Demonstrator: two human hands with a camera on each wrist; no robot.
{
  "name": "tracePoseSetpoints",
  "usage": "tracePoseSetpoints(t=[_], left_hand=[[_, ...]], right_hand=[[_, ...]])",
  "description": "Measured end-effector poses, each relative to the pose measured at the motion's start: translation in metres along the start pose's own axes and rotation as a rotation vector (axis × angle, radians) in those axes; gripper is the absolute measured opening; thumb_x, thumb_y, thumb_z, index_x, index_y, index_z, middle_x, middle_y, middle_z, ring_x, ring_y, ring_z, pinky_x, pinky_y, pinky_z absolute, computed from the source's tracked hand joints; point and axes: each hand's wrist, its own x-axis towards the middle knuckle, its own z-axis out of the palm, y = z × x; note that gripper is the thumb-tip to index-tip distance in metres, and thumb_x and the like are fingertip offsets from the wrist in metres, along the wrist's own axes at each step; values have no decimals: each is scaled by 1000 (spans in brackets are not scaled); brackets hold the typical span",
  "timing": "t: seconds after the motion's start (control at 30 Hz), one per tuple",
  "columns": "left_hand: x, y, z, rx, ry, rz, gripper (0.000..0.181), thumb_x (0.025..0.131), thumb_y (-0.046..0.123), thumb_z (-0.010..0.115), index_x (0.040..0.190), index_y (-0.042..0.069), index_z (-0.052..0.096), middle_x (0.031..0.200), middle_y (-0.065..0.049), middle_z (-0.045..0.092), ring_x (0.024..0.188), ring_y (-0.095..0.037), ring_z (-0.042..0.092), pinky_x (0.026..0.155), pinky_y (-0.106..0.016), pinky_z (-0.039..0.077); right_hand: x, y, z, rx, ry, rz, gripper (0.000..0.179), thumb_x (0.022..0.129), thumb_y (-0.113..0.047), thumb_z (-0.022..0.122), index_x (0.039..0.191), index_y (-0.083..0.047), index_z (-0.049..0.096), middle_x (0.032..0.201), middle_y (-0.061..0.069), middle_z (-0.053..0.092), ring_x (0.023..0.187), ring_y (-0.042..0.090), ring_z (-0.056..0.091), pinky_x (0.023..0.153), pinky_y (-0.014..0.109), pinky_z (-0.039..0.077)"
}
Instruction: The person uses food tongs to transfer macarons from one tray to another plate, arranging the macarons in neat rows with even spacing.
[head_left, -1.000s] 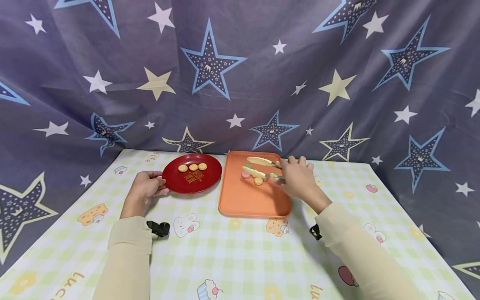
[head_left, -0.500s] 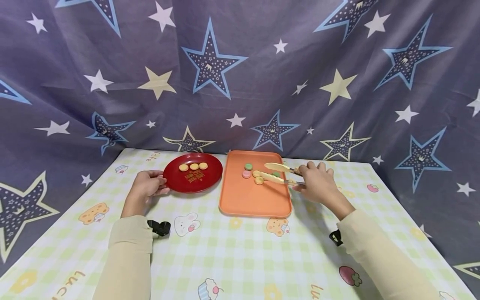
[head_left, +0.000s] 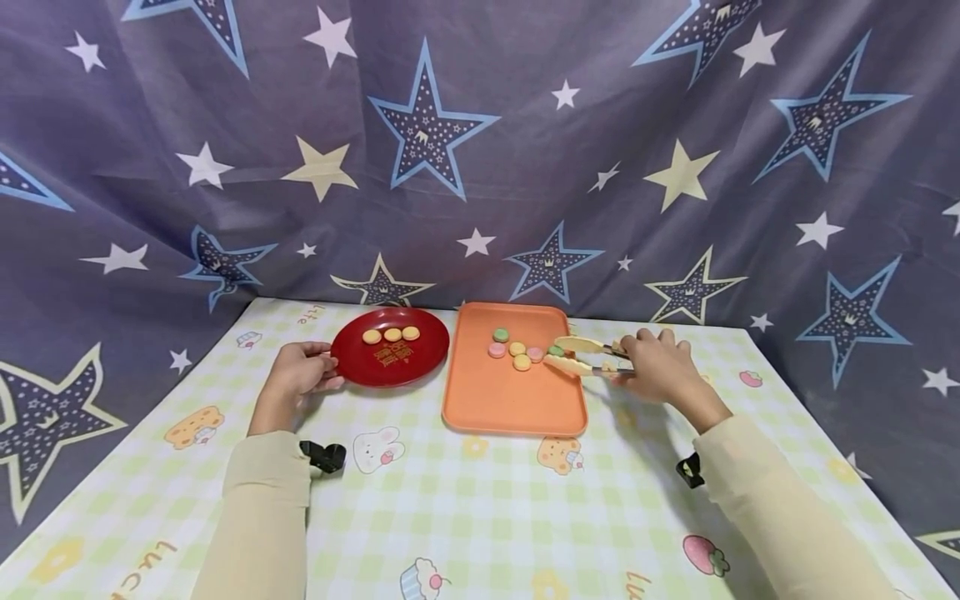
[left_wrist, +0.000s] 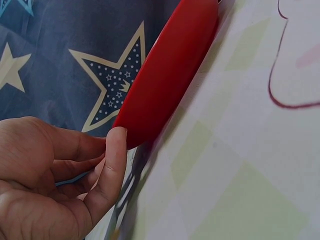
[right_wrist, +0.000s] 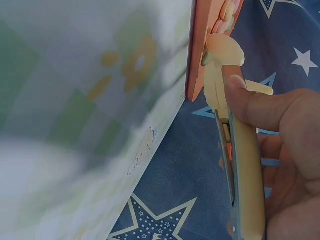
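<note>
My left hand (head_left: 300, 377) pinches the near-left rim of a red oval plate (head_left: 423, 358), thumb on one side and fingers on the other. Three yellow macarons (head_left: 392, 335) lie in a row on that plate. My right hand (head_left: 663, 371) grips a pair of tongs (right_wrist: 247, 175) with cream tips and metal arms. The tong tips (head_left: 570, 364) are spread apart at the right side of the orange tray (head_left: 510, 408), with a green macaron (head_left: 555, 352) between them. Left of it are a pink macaron (head_left: 535, 354) and two yellow macarons (head_left: 521, 362).
Farther left on the tray lie another green macaron (head_left: 500, 334) and another pink macaron (head_left: 497, 350). A checked tablecloth (head_left: 450, 508) with printed cartoons covers the table. Behind the table hangs a star-patterned curtain (head_left: 480, 167).
My right hand has drawn the tongs rightward, from over the middle of the tray to its right edge, uncovering the macarons there. The left hand keeps its hold on the plate.
</note>
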Motion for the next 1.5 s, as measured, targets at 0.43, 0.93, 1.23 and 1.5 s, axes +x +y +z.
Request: tracePoseSetpoints(t=[0.43,0.93,1.23,1.5], left_hand=[[1,0,2,-4,22,-24,51,103,-1,51,152,-4,39,128,-20,52,74,-14,71,77,-31,65],[0,-3,1,-14,18,-23,50,103,-2,50,151,-4,39,121,-17,54,72,-13,71,77,-31,65],[-1,0,0,0,35,-31,50,103,-1,50,152,-3,40,124,-18,53,74,-13,71,78,-31,64],[-1,0,0,-12,29,-33,51,103,-1,52,152,-3,40,127,-19,52,72,-12,69,77,-31,64]], right_hand=[[9,6,-9,24,-85,28,44,88,-38,79,116,-6,67,107,16,60,92,42,51,74,58,45],[1,3,-3,14,-3,-1,52,88,-35,80,128,-5,65,116,19,62,98,45,51,77,60,46],[2,-11,-9,1,29,-34,50,88,-35,81,126,-6,66,116,18,62,99,45,51,77,59,45],[5,-26,-6,2,16,-52,42,86,-33,83,117,-9,68,107,12,61,90,38,48,73,51,41]])
